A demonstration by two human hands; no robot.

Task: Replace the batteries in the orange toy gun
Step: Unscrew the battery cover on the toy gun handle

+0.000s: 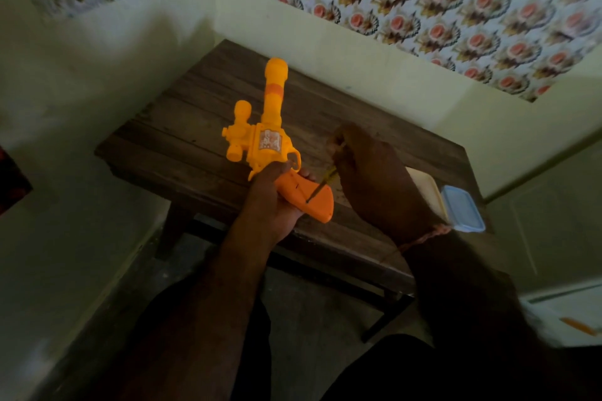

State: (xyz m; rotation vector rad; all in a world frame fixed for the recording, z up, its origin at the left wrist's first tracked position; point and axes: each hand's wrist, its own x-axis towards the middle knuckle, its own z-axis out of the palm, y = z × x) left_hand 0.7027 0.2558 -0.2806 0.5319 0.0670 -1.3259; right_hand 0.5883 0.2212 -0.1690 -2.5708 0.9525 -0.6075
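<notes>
- Held above a dark wooden table set in a room corner: orange toy gun, barrel pointing away, grip turned up toward the camera, probably so the battery cover faces the tool.
- Wrapped around the gun at the junction of body and grip: left hand, fingers curled tight under the handle, thumb pressed on top near the trigger guard, steadying it in mid-air rather than on the tabletop.
- Poised just right of the grip: right hand, fingers bunched together at the top of a thin screwdriver; exact pinch lost in shadow.
- Angled down into the grip, seemingly at a screw: screwdriver tip; cover apparently still shut, batteries not yet visible.
- Parked at the table's right edge, clear of the work: blue-lidded plastic container, perhaps for loose parts.
</notes>
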